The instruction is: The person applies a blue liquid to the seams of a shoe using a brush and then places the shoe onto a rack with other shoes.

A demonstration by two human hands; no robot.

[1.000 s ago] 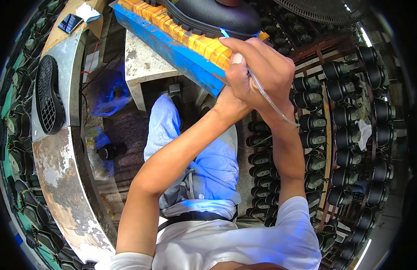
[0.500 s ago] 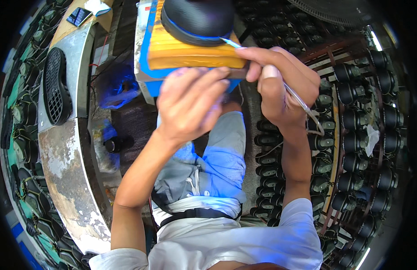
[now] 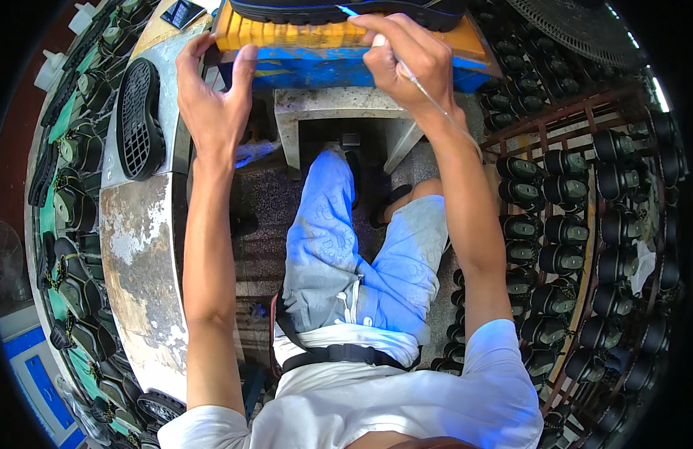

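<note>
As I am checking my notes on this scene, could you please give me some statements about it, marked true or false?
1. The right hand holds a slim, blue-tipped tool: true.
2. The black, thick-soled shoe stands on a red block: false; it stands on a yellow, ribbed block.
3. The left hand is closed into a fist: false; its thumb and fingers are spread.
4. A black, grid-patterned sole lies on the grey metal worktop: true.
</note>
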